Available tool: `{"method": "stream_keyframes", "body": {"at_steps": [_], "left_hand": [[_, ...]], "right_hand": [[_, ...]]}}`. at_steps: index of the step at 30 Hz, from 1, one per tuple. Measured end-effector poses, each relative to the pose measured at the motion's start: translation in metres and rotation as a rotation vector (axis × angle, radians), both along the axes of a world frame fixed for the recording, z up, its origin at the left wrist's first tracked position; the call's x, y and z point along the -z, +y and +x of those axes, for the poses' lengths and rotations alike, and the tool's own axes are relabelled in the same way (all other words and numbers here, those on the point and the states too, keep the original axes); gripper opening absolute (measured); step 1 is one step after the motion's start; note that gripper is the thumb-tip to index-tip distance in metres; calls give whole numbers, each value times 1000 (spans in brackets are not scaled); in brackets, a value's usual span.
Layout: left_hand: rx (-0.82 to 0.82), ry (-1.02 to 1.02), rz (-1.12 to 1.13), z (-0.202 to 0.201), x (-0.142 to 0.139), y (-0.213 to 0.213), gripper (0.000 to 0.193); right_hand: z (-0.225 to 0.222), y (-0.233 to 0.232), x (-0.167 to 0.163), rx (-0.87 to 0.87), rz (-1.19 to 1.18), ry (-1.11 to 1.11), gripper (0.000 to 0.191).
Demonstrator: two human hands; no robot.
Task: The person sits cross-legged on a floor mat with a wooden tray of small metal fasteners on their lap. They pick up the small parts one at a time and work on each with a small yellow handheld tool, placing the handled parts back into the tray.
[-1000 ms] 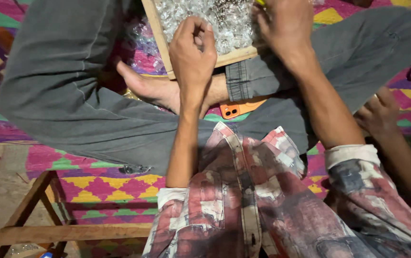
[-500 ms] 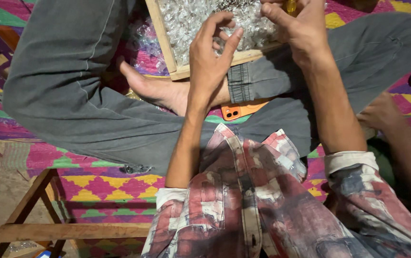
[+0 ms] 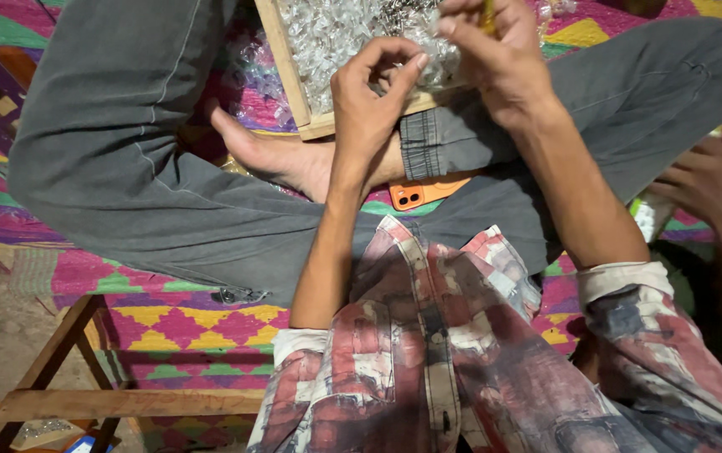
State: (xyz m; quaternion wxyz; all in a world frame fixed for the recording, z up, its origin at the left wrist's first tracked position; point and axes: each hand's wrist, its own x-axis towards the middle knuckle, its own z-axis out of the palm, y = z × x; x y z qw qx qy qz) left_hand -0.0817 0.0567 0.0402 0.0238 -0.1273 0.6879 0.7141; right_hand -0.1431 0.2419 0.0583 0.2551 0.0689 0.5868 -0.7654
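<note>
Glossy clear crystal-like beads (image 3: 336, 33) under both hands, raw matt wooden tray (image 3: 289, 71) beside them, matt grey denim trousers (image 3: 126, 168) below, glossy orange plastic phone (image 3: 419, 191) beneath the wrists

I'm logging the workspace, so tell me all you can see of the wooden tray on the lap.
The tray is a shallow frame of pale bare wood, cut off by the picture's top edge. It rests tilted on the crossed legs, filled with small clear shiny pieces. The left hand hovers at its near edge; the right hand is over it.
</note>
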Motion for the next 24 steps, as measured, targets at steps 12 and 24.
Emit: {"method": "stream_keyframes", "body": {"at_steps": [12, 24], "left_hand": [[-259, 143, -618, -2, -16, -39, 6], [-227, 145, -515, 1, -16, -35, 6]], "right_hand": [[-13, 132, -8, -158, 1697, 1198, 25], [-5, 2, 33, -357, 1419, 1087, 21]]}}
